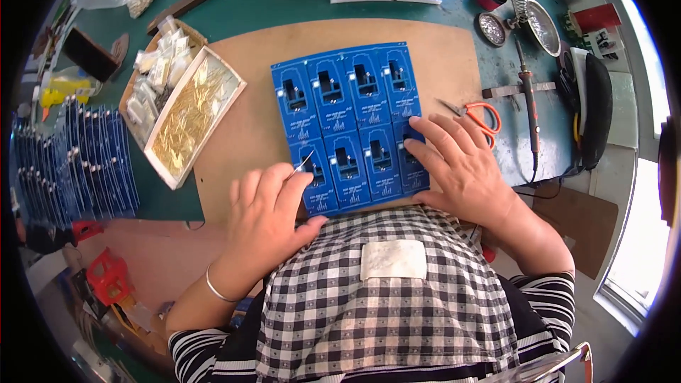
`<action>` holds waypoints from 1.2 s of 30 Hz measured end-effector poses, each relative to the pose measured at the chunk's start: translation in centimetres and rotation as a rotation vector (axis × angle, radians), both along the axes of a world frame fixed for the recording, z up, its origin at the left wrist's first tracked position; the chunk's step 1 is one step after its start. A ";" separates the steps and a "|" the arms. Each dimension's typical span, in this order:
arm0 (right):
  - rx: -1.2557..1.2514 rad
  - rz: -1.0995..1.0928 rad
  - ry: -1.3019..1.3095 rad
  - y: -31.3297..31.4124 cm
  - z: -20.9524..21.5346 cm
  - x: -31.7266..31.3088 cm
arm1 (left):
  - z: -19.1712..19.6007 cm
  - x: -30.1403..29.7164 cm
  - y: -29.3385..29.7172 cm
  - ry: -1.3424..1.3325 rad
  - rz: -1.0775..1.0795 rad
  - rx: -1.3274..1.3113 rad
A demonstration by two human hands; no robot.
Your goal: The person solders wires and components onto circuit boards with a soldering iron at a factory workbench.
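Panel [352, 128], blue with eight slotted sections, lies on brown sheet [245, 135] between left hand [266, 206], half-curled at its lower-left corner, grip uncertain, and right hand [464, 167], fingers spread, touching its right side.

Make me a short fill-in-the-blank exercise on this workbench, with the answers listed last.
The right hand touches a board coloured ____.
The scissors have ____ handles.
A bracelet circles the person's ____ wrist.
The soldering iron lies to the ____ of the scissors.

Missing words: blue; orange; left; right.
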State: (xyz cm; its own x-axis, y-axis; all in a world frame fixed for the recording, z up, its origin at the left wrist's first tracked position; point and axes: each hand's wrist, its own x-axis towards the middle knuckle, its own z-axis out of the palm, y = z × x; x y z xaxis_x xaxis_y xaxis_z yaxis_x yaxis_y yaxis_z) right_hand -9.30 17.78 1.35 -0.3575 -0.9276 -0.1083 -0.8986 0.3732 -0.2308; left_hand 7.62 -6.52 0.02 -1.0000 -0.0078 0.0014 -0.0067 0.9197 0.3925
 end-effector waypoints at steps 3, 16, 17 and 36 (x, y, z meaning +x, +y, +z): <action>0.022 0.028 0.075 -0.3 0.3 0.7 | 0.2 0.5 1.0 -0.017 0.023 -0.057; -0.098 0.242 0.065 -0.8 0.8 -1.7 | 0.0 -0.1 1.1 0.066 -0.018 -0.163; -0.121 0.233 0.022 -0.8 0.6 -1.7 | 0.2 -0.3 1.0 0.052 -0.027 -0.133; -0.377 0.005 0.086 -0.2 1.6 -2.0 | 2.5 -2.1 -1.9 0.339 -0.057 -0.174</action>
State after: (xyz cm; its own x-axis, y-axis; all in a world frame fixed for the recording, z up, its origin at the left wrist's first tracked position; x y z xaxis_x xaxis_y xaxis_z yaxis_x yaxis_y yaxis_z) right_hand -11.32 17.61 2.99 -0.3456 -0.8984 0.2709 -0.9222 0.2717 -0.2751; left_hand 5.50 -8.39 2.48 -0.9413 0.0777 0.3285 0.1501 0.9680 0.2012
